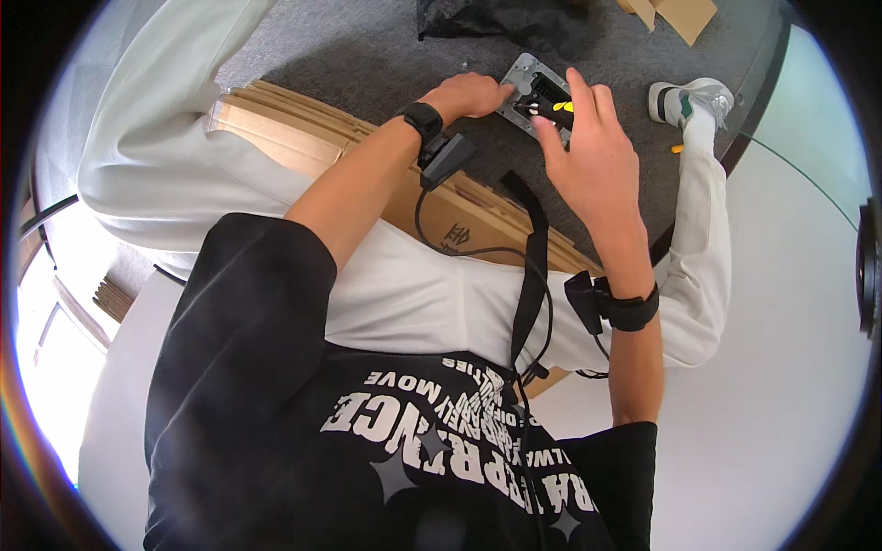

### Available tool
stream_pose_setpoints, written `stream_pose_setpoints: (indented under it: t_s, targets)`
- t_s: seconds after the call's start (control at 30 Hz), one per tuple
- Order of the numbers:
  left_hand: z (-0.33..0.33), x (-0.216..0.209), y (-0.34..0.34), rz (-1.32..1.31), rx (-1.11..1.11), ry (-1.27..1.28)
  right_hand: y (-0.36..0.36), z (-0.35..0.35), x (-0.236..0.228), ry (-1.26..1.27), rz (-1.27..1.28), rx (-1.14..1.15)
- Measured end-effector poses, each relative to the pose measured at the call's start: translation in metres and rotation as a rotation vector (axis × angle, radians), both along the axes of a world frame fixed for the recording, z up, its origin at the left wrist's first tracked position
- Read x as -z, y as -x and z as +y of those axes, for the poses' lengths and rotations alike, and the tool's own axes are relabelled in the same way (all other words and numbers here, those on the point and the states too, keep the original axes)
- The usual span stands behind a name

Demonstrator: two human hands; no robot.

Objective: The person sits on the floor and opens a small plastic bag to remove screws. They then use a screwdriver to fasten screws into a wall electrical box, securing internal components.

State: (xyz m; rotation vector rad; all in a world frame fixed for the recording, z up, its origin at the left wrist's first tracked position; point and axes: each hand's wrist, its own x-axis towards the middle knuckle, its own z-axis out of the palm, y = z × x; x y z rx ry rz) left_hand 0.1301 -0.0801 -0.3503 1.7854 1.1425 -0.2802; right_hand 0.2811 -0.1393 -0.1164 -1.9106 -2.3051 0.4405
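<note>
A flat grey metal housing point(525, 66) with a dark recessed middle lies tilted over the carpet, beyond the cardboard. My left hand point(466, 95) is closed at its left edge, with the fingertips pressed on the metal. Above the housing, my right hand point(597, 156) curves its thumb and fingers around a black-and-yellow tool point(557, 109). The hand hides most of that tool, so its exact kind cannot be made out. A tiny loose piece point(465, 65) lies on the carpet near my left hand.
A stack of flattened cardboard point(303, 129) lies under my legs. Black plastic sheeting point(496, 26) and a torn cardboard piece point(687, 16) lie at the far side. A small orange object point(677, 149) is near my shoe point(691, 99). A black cable point(478, 250) hangs between my wrist straps.
</note>
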Motion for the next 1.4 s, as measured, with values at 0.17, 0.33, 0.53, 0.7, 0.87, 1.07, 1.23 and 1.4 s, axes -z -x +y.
stream_pose_setpoints:
  t_s: [0.17,0.33,0.53,0.7,0.87,1.07,1.23,1.4]
  targets:
    - [-0.002,-0.005,0.002,-0.027,-0.015,0.073,0.007,0.006,0.007,0.194,-0.088,0.301]
    - [-0.001,-0.013,0.003,-0.031,-0.007,0.037,0.007,0.010,0.002,0.128,-0.282,0.308]
    - [-0.003,-0.008,0.002,-0.002,0.008,0.067,0.002,0.005,-0.002,0.064,0.220,0.097]
    - [-0.001,0.004,-0.001,0.057,0.057,0.078,0.001,0.004,-0.002,0.025,0.068,0.133]
    - [-0.002,0.005,0.001,-0.031,0.096,0.003,-0.005,0.009,0.002,0.029,-0.329,0.234]
    - [-0.002,-0.010,0.004,-0.017,-0.013,0.111,-0.030,0.003,0.006,0.065,0.133,0.091]
    - [0.000,-0.009,0.003,-0.010,-0.029,0.101,-0.033,0.004,0.014,0.122,0.457,0.290]
    - [-0.001,0.000,0.004,-0.053,-0.049,0.232,-0.027,0.006,0.013,0.115,0.058,0.507]
